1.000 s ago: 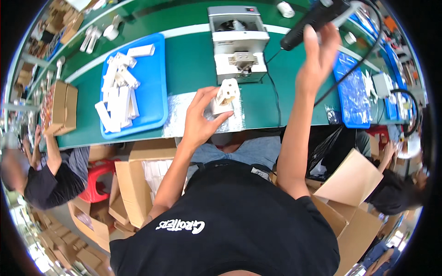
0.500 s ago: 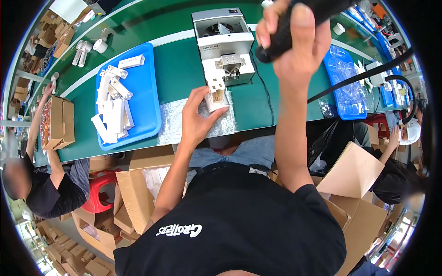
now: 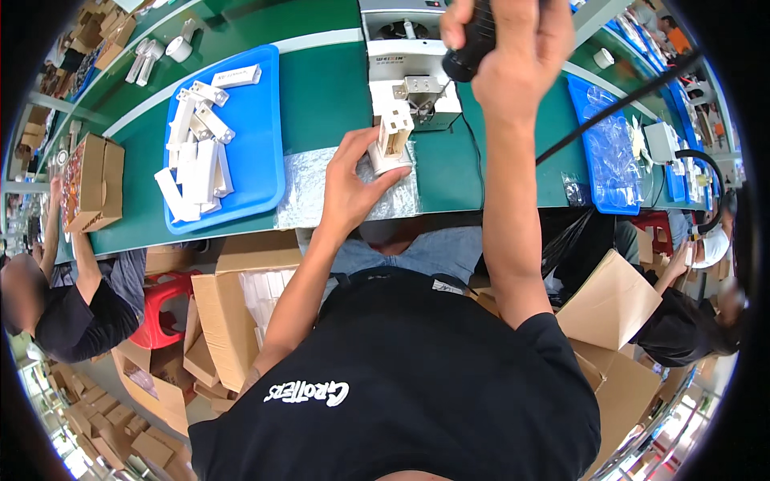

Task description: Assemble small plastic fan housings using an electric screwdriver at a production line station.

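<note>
My left hand [image 3: 353,180] grips a white plastic housing [image 3: 393,136] by its lower part, thumb on the near side. The housing stands upright with square holes in its top and an open slot in its side. Beneath it is a sheet of clear plastic wrap [image 3: 309,188] on the green table. High at the right, my right hand [image 3: 517,60] is wrapped round a black electric screwdriver [image 3: 475,44], raised above the table. Its working tip cannot be made out. Just beyond the housing stands a grey-and-white screw feeder [image 3: 393,68].
A blue tray [image 3: 273,144] of white housings lies left; another blue tray [image 3: 595,188] with clear plastic parts lies right. A black cable [image 3: 618,110] slants past my right forearm. Cardboard boxes [image 3: 220,313] stand below the table edge. Co-workers [image 3: 80,305] sit on both sides.
The whole view has shifted, so the feeder now sits higher in the picture. My right hand with the screwdriver is a little nearer the feeder. My left hand keeps its hold on the housing.
</note>
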The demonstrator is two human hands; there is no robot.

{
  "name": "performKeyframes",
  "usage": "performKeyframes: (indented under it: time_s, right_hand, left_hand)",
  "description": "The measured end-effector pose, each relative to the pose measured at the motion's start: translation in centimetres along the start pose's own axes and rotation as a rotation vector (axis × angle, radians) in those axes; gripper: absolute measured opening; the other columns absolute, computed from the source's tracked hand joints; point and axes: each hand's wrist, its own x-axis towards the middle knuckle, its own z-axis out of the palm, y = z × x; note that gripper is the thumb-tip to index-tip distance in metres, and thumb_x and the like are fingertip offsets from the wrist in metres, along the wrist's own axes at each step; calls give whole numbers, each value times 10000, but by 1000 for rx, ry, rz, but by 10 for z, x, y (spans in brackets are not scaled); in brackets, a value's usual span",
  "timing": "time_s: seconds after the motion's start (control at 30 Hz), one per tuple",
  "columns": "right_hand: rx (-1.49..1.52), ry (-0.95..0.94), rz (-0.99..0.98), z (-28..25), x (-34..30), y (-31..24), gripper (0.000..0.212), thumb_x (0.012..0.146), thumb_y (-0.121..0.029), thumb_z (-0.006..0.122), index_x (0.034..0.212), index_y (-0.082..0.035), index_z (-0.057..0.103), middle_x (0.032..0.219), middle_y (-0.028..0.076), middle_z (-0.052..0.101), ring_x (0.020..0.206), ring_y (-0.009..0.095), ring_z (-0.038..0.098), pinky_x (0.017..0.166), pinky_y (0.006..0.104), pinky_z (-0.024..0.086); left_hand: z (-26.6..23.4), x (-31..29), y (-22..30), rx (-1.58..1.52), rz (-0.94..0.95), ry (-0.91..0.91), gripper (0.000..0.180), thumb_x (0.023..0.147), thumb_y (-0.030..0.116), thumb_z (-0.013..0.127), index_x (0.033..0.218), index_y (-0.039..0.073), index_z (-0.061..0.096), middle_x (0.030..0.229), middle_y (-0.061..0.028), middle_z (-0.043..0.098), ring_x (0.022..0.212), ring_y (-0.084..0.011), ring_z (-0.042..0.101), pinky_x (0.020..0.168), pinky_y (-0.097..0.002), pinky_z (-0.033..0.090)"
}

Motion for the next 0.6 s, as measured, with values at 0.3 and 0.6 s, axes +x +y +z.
performKeyframes:
  time_s: [0.3, 0.6]
  right_hand:
    - [43, 200, 191, 40, -31, -50, 693, 1090, -434, 608, 1465, 114, 409, 736, 72, 582, 516, 107, 538, 472, 241, 455]
    - [39, 106, 192, 31, -40, -32, 566, 1074, -368, 650, 1384, 78, 491, 746, 67, 615, 530, 102, 553, 487, 231, 429]
  left_hand:
    - [1, 2, 5, 58, -30, 15, 664, 753, 163, 961, 1335, 0, 688, 1296, -141, 681, 1169, -293, 690, 996, -383, 547]
    - [3, 1, 4, 41, 20, 36, 656, 743, 135, 961, 1334, 15, 702, 1270, -129, 689, 1150, -287, 696, 985, -377, 552]
